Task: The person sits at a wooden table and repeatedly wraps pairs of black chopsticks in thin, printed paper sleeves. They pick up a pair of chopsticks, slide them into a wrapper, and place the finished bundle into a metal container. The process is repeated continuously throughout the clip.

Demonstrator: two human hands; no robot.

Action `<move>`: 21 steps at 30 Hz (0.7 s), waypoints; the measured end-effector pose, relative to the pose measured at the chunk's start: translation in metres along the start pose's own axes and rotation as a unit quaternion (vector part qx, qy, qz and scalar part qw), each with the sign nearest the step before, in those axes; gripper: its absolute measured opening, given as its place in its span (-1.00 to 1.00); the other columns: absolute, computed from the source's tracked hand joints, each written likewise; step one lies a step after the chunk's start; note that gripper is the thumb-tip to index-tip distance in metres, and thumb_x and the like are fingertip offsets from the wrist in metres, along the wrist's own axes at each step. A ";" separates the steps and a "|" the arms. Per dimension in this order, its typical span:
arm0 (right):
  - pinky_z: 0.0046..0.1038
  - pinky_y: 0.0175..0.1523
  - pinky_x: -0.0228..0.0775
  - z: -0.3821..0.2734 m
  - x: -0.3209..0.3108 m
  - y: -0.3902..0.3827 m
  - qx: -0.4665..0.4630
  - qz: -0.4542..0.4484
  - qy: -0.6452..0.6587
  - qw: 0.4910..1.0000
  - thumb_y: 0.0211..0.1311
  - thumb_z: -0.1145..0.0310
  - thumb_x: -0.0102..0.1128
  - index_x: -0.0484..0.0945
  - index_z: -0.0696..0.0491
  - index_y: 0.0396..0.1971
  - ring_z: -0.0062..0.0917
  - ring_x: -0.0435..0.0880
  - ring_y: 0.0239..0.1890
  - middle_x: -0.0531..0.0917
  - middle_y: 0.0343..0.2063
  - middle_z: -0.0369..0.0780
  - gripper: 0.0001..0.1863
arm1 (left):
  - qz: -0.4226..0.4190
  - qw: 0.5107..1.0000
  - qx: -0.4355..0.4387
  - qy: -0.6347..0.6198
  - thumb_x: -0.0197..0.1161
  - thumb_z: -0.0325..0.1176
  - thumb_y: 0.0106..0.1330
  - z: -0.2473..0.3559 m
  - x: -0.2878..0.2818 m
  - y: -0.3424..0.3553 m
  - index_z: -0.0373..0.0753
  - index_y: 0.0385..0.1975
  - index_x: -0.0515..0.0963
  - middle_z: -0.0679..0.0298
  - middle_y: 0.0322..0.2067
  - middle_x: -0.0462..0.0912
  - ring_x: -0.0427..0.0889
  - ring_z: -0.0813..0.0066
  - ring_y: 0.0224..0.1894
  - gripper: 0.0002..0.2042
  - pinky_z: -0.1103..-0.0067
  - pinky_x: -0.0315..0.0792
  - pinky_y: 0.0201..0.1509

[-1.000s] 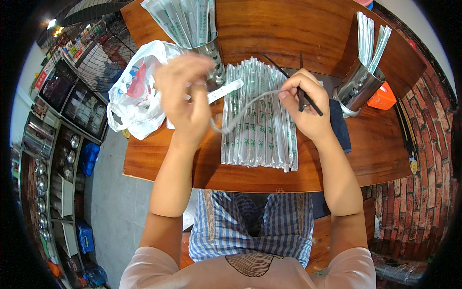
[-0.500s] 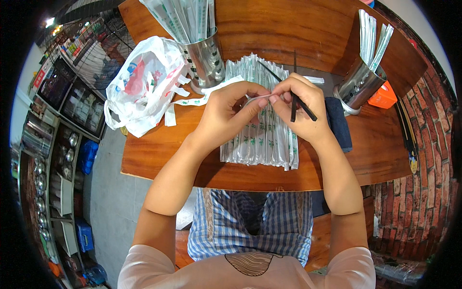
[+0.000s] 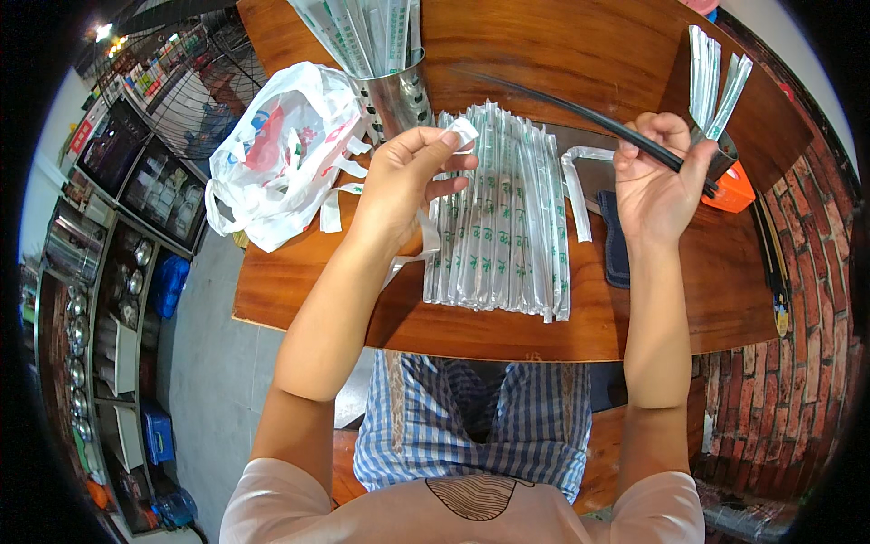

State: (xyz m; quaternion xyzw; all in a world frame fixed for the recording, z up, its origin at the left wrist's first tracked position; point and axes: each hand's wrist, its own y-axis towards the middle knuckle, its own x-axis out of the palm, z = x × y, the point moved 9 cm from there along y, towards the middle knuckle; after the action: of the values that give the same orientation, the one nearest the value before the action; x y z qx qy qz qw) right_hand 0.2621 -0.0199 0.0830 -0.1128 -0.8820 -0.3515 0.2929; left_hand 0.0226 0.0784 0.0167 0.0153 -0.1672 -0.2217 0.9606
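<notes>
Black chopsticks: lying slantwise across the right hand, in front of its curled fingers; the black chopsticks (image 3: 609, 122) reach from beside the thumb out over the upper end of the sleeved row, raised above the tabletop (image 3: 507, 332).
Right hand: the right hand (image 3: 656, 192) is turned palm up and closed around the chopsticks near their thicker end.
Left hand: thumb and index finger of the left hand (image 3: 405, 179) are pinched together on a white paper scrap (image 3: 465, 133), well apart from the chopsticks.
Paper strip: a pale paper strip (image 3: 429, 238) hangs beside the left wrist; whether it joins the scrap cannot be told.
Sleeved row: plastic-sleeved sticks (image 3: 497, 222) lie side by side between the two forearms.
Right of the row: a bent white wrapper (image 3: 577, 201), then a dark blue cloth (image 3: 615, 251).
Left and beyond: a white plastic bag (image 3: 265, 195) beside a metal cup (image 3: 401, 100) full of paper-sleeved sticks (image 3: 391, 36).
Behind the right hand: an orange box (image 3: 736, 189).
</notes>
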 end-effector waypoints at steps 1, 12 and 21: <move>-0.46 -0.46 0.44 0.007 -0.001 0.000 0.030 -0.030 0.024 0.999 0.42 -0.27 -0.42 0.42 0.11 -0.33 -0.48 0.49 -0.49 0.41 -0.44 -0.24 -0.31 | 0.010 1.000 -0.003 -0.006 0.20 -0.33 0.37 0.001 0.000 0.000 -0.19 -0.31 0.57 0.26 -0.30 0.68 0.65 0.58 -0.29 -0.90 0.71 0.52 -0.34; -0.50 -0.52 0.40 0.010 -0.004 -0.003 0.028 -0.007 -0.059 0.998 0.46 -0.20 -0.40 0.34 0.05 -0.54 -0.53 0.46 -0.62 0.37 -0.60 -0.25 -0.37 | 0.061 0.997 -0.049 0.001 0.12 -0.26 0.41 -0.002 -0.015 0.002 -0.16 -0.31 0.47 0.26 -0.36 0.65 0.53 0.60 -0.50 -0.87 0.65 0.41 -0.42; -0.52 -0.50 0.49 0.027 0.001 -0.006 0.047 -0.013 -0.056 0.997 0.49 -0.10 -0.34 0.40 0.07 -0.51 -0.55 0.52 -0.60 0.40 -0.58 -0.25 -0.42 | 0.116 0.990 0.003 -0.074 0.07 -0.30 0.42 0.006 -0.020 -0.001 -0.14 -0.35 0.43 0.40 -0.56 0.48 0.43 0.67 -0.57 -0.89 0.78 0.28 -0.60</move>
State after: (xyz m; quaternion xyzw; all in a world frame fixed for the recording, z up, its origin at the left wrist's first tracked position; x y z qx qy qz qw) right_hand 0.2471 -0.0063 0.0646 -0.1067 -0.9139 -0.3069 0.2434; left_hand 0.0036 0.0867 0.0158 -0.0174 -0.2388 -0.1083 0.9649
